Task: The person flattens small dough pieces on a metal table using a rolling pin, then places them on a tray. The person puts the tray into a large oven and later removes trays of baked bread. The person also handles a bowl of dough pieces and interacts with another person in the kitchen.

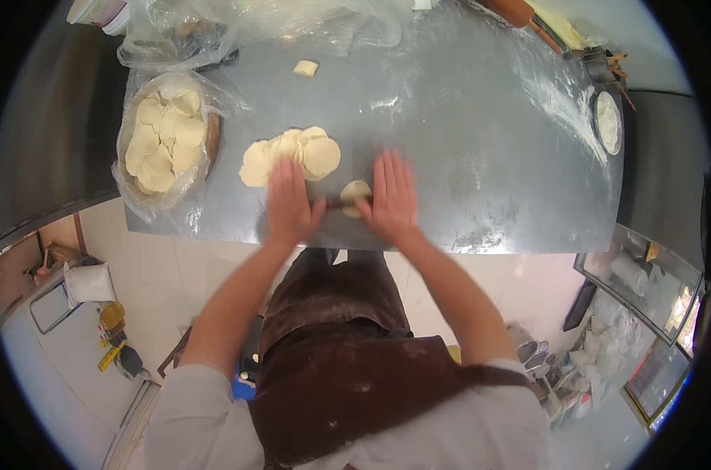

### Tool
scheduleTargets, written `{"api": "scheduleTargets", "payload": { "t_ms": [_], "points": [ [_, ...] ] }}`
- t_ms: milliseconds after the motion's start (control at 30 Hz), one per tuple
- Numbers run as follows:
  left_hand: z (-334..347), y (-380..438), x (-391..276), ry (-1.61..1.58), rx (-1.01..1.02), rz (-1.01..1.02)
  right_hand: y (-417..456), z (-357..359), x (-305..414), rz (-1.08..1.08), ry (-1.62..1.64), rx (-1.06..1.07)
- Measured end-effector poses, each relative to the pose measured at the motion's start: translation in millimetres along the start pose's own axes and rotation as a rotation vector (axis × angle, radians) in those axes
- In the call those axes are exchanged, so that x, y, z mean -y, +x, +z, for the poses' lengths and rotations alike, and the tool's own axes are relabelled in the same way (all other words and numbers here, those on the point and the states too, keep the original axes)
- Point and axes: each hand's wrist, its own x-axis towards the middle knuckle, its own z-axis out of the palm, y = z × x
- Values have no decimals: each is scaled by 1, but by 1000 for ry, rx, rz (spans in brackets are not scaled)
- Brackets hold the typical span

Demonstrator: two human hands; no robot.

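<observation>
Both palms lie over a thin dark rolling pin [335,204], fingers stretched forward and thumbs pointing inward. My left hand [289,197] is on its left end and my right hand [394,191], blurred, on its right end. Under the pin, between the hands, lies a small round dough wrapper [355,189]. The pin's ends are hidden beneath the hands. Just beyond my left fingertips, a loose pile of rolled dough rounds [322,157] overlaps on the grey worktable [449,147]. Farther back sits a single small dough piece [306,68].
On the left, a plastic-lined basket [213,141] holds many stacked dough rounds [155,167]. Clear plastic sheeting [261,29] covers the back left. A dish of flour [608,123] stands at the right edge, near a larger wooden rolling pin [511,10]. Flour streaks [558,106] mark the tabletop.
</observation>
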Motion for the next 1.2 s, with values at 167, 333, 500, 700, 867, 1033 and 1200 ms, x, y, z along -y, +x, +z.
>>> {"api": "scheduleTargets", "payload": {
  "t_ms": [167, 333, 500, 700, 867, 1033, 1200],
  "points": [
    [10, -20, -57, -144, 46, -50, -80, -2, 5, -9, 69, -14],
    [2, 66, -77, -317, 551, -409, -79, 4, 8, 7, 87, -62],
    [-27, 180, -9, 73, 86, -195, -83, 6, 11, 39, 75, -121],
    [13, 233, 34, 40, 76, -33, -76, 3, 12, 0, 85, -149],
    [-1, 54, -70, -202, 464, 88, -75, -12, 12, 22, 125, -147],
    [18, 64, -102, -148, 221, 141, -87, 0, 7, 49, 161, -163],
    [44, 63, -116, -6, 237, 94, -109, -16, 11, 148, 165, -177]
  ]
}}
